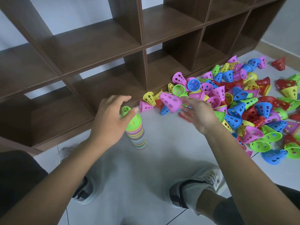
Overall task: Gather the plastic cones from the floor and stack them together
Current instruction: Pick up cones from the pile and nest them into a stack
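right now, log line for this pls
left hand on stack top | right hand open, pink cone at fingertips | pile right

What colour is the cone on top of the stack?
Green, seen in the head view, under the left hand.

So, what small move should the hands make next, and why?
Probably bring the pink cone at the right hand over to the stack and slip it on the green top, since the left hand steadies the stack.

right hand [198, 113] blurry, left hand [110, 120] hiding part of the stack [137, 135], pile of cones [253, 108] cut off at right edge
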{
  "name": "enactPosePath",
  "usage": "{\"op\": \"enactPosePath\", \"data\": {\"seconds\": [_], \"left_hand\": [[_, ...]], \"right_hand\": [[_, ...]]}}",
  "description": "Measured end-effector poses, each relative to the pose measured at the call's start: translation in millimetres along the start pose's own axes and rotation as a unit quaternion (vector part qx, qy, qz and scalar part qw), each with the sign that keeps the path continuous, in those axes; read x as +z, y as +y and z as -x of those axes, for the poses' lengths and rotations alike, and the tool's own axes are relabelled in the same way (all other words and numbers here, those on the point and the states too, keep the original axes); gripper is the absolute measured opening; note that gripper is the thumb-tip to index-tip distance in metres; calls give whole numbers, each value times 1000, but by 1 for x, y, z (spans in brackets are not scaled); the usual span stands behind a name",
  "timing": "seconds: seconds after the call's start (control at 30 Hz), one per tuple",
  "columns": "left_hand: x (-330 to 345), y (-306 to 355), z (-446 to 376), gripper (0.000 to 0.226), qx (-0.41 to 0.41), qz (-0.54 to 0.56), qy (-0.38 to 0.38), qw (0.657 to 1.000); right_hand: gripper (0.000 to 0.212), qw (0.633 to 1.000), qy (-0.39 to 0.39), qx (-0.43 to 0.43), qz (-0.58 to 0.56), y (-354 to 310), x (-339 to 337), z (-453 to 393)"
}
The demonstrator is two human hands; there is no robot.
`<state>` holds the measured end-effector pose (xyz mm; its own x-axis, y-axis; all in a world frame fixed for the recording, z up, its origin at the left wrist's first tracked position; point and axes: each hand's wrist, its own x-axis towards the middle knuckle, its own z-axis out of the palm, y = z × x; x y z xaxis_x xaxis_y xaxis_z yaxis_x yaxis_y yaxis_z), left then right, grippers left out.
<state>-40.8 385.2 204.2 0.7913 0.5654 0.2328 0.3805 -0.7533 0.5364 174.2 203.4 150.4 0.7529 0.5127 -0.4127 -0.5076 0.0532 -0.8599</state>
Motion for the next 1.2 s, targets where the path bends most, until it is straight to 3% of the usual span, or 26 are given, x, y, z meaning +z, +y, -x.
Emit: {"op": "enactPosePath", "data": {"seconds": [0.2, 0.37, 0.5, 0.6, 0.73, 0.97, 1.07, 1.2], "left_hand": [[-5, 13, -3, 50, 2, 94, 11, 996], [-5, 19, -2, 27, -30, 251, 20, 967], [-5, 15, 0, 32, -22, 224, 51, 973], [-4, 9, 4, 32, -23, 147, 73, 986], [6, -10, 8, 26, -36, 71, 57, 995], [22, -30, 18, 27, -56, 50, 7, 997], [23, -33, 18, 35, -62, 46, -12, 997], [25, -31, 15, 30, -62, 47, -11, 997]], "right_hand": [[33, 979, -184, 15, -85, -13, 52, 37], [32, 960, -254, 39, -111, -5, 73, 48], [25, 959, -265, 28, -94, 1, 69, 48], [15, 980, -201, 9, -15, 7, 55, 41], [12, 998, -43, -3, 55, 18, 21, 21], [9, 976, 135, -9, 169, 44, -55, -8], [14, 929, 179, -28, 323, 61, -92, -13], [29, 810, 291, -32, 508, 88, -144, -9]]}}
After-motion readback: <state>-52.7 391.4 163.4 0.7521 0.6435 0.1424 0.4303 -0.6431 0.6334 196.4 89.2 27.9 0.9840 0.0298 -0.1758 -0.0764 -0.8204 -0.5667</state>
